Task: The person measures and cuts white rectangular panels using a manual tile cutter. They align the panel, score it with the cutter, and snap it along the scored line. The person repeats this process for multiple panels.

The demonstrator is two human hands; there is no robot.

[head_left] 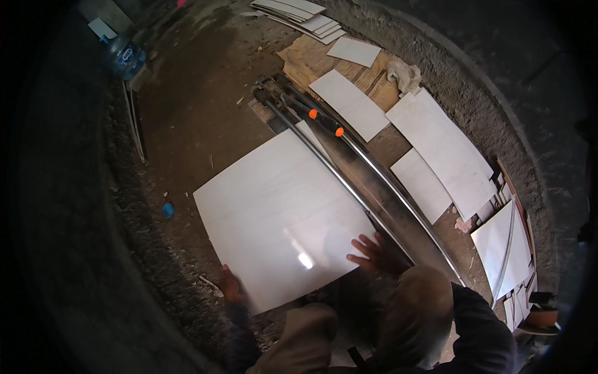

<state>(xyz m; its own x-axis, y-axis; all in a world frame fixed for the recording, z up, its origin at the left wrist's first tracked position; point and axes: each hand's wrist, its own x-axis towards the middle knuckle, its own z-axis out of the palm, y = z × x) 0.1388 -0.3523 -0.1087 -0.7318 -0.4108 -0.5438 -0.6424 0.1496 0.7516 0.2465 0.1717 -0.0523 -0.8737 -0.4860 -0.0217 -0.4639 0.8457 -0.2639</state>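
A large glossy white tile [280, 206] lies tilted in front of me, its far right part under the rail of a manual tile cutter [355, 187]. My left hand [230, 285] grips the tile's left edge near its close corner, with some fingers hidden beneath. On the tile's near right corner, my right hand [375, 254] rests with spread fingers, close to the rail. The cutter has two long metal rails and a dark part with two orange knobs [326, 123] near its far end.
White tile pieces [439, 149] lie right of the cutter, some on flattened cardboard [311, 59] beside a crumpled cloth [403, 76]. More tiles [507, 249] lean by the rough wall at right. A blue water jug [126, 57] stands far left; a blue object [168, 209] lies nearer.
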